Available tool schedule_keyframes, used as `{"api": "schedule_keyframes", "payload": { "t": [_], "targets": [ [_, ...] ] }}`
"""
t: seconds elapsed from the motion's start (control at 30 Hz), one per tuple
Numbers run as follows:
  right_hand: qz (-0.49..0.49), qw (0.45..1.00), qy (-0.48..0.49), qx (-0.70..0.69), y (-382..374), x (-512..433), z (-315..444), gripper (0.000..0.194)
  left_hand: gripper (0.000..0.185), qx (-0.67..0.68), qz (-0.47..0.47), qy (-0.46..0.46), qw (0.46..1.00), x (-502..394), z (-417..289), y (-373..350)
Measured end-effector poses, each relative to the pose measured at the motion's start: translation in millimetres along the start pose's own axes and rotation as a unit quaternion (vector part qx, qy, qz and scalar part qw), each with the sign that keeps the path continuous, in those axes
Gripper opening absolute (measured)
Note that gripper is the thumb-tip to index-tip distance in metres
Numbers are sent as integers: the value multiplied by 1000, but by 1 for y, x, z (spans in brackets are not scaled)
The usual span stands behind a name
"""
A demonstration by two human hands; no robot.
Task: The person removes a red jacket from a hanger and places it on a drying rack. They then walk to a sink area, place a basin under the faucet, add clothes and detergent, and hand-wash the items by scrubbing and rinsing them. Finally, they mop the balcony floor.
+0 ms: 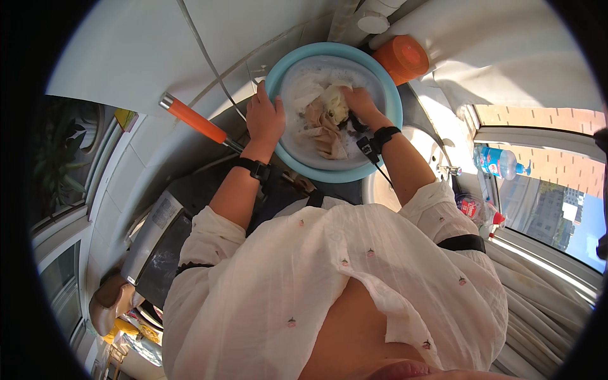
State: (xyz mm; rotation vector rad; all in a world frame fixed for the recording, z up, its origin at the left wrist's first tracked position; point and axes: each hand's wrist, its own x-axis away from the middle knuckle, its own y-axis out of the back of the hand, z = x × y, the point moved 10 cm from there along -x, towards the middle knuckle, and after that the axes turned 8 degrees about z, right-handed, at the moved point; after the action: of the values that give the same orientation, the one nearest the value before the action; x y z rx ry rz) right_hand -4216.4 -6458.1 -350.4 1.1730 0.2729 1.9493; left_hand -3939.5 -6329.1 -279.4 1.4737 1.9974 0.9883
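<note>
A light blue plastic basin [396, 114] stands before me, with a pale grey-white basin [289, 137] nested in it. Inside lie wet clothes in sudsy water: a beige cloth [327, 133], a cream cloth [336, 105] and something dark beside them. My right hand [359, 103] reaches in from the right, its fingers gripping the cream cloth; the fingertips are partly hidden. At the left rim rests my left hand [264, 116], fingers spread along the edge, with no cloth in it. Dark straps circle both wrists, and a small black device is on the right one.
An orange bucket [403, 59] stands behind the basin at the right. A white sink [380, 190] with a metal tap [451, 170] lies close on the right. Pump bottle [496, 162] and red-capped bottle [479, 209] stand by the window. An orange-handled pole [194, 118] leans at left.
</note>
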Motion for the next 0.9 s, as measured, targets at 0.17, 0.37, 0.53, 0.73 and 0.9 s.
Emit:
{"api": "schedule_keyframes", "payload": {
  "t": [0.17,0.37,0.53,0.73,0.9],
  "targets": [
    [13,968,107,-228,64,80,50,40,62,11,5,11,1000,-1,0,-1],
    [-43,943,231,-234,78,103,59,34,63,-5,19,23,1000,-2,2,-3],
    [-83,971,212,-77,38,71,23,69,62,15,19,19,1000,-2,4,-3],
    [6,959,149,242,-48,42,30,72,62,0,-11,-6,1000,-1,0,0],
    [47,907,14,419,-71,2,17,52,61,-13,-4,-1,1000,-2,3,-4]
  ]
}}
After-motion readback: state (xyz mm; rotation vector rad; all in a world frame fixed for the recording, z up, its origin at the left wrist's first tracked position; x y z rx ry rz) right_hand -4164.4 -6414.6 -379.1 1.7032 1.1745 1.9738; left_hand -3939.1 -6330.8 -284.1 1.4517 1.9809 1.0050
